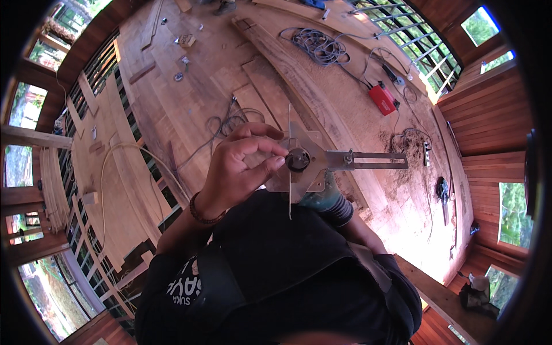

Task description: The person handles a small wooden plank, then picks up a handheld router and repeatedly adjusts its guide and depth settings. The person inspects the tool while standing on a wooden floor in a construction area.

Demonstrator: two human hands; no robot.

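Observation:
In front of my chest is a tool that looks like a trim router, turned with its pale metal base plate [312,175] toward me. A dark round opening [298,160] sits in the plate. A straight metal fence [290,201] crosses the plate, and a slotted guide arm [379,160] with a small wing nut extends right. My left hand [244,158], bare with a beaded bracelet, pinches thumb and forefinger at the opening's left rim; anything between them is too small to make out. My right hand [322,197], in a green glove, holds the tool from beneath, its fingers mostly hidden.
Wooden planks [305,95] lie across the dusty floor ahead. Beyond are a coiled grey cable [322,46], a red box [382,98] and a power strip [426,154]. Sawdust is heaped at the right. Open floor framing with gaps [80,210] runs along the left.

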